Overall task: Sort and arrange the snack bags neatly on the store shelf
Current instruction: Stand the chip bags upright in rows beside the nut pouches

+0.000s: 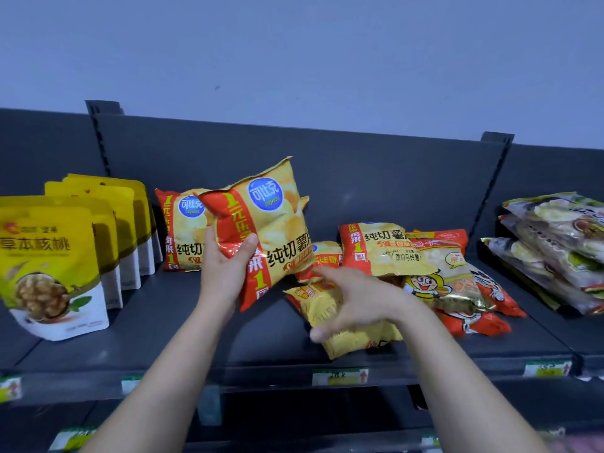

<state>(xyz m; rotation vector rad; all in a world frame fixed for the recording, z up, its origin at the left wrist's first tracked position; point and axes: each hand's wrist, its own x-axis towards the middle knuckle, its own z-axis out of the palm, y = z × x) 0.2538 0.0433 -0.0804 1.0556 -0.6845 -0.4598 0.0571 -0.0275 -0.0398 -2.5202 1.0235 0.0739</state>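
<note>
My left hand (pixel 225 259) grips a yellow and red potato chip bag (pixel 271 223) by its lower left corner and holds it tilted above the dark shelf (pixel 163 325). Behind it another chip bag of the same kind (pixel 181 233) stands upright against the back panel. My right hand (pixel 353 302) hovers with fingers spread over a lying yellow chip bag (pixel 322 305); it holds nothing. To the right, a loose pile has one more chip bag (pixel 382 250) leaning on top and red and gold cartoon snack bags (pixel 457 289) beneath.
Yellow and white walnut pouches (pixel 49 266) stand in a row at the left. Clear bags of pale snacks (pixel 555 250) are stacked at the far right beyond a shelf upright (pixel 490 188). Price tags (pixel 340 376) line the shelf's front edge. A lower shelf runs below.
</note>
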